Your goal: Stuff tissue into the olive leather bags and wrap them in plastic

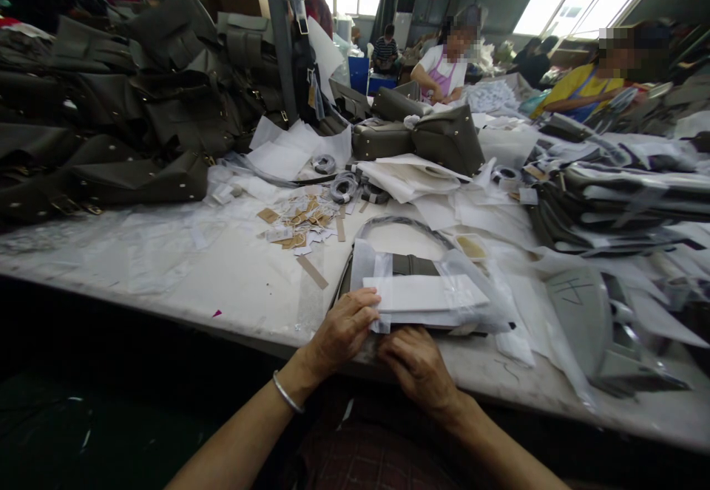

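Note:
A dark handbag [413, 264] lies at the table's front edge, its wrapped handle [407, 222] arching toward the back. A white paper-like wrap [424, 294] covers much of its near side, with clear tape across it. My left hand [347, 327] is closed on the left end of this white wrap, fingertips over its edge. Close beside it, my right hand [418, 364] is curled at the bag's near lower edge. The right fingertips are tucked under, so whatever they hold is hidden.
Dark bags [144, 106] are heaped at left. Hang tags [305, 220] and coiled straps [344, 187] lie mid-table. A grey tape dispenser [588, 312] stands at right, near stacked wrapped pieces [615, 202]. Two co-workers [444, 69] work across the table.

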`<state>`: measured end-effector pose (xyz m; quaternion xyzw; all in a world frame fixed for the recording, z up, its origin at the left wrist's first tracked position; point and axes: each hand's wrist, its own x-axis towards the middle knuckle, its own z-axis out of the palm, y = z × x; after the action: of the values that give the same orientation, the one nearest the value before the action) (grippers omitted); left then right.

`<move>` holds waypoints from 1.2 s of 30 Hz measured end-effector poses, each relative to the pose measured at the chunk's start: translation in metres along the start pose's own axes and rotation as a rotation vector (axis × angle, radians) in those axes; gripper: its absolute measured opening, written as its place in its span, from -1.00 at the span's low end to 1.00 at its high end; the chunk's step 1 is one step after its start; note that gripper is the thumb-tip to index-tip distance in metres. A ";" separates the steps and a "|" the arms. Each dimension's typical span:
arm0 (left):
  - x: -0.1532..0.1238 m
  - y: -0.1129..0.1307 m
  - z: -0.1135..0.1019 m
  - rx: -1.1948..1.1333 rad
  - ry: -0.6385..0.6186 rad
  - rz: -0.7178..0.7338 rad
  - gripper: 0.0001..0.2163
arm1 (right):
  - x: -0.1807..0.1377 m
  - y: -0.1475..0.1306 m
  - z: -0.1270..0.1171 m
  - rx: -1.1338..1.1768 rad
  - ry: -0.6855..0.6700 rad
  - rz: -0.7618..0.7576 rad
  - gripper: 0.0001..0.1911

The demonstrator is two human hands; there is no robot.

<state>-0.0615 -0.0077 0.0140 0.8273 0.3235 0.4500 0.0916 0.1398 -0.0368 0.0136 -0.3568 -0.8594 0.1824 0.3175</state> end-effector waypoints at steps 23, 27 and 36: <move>-0.010 -0.002 0.013 0.469 -0.115 0.108 -0.79 | -0.010 -0.028 0.009 0.107 0.048 -0.005 -0.89; -0.013 -0.003 0.015 0.431 -0.129 0.075 -0.77 | 0.004 -0.030 -0.007 0.083 0.026 -0.114 -0.88; -0.012 0.009 -0.003 0.091 -0.203 -0.121 -0.55 | 0.050 -0.018 -0.036 -0.076 0.057 -0.220 -0.85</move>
<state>-0.0644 -0.0225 0.0119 0.8509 0.3819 0.3426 0.1131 0.1279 -0.0093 0.0701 -0.2773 -0.8903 0.1036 0.3461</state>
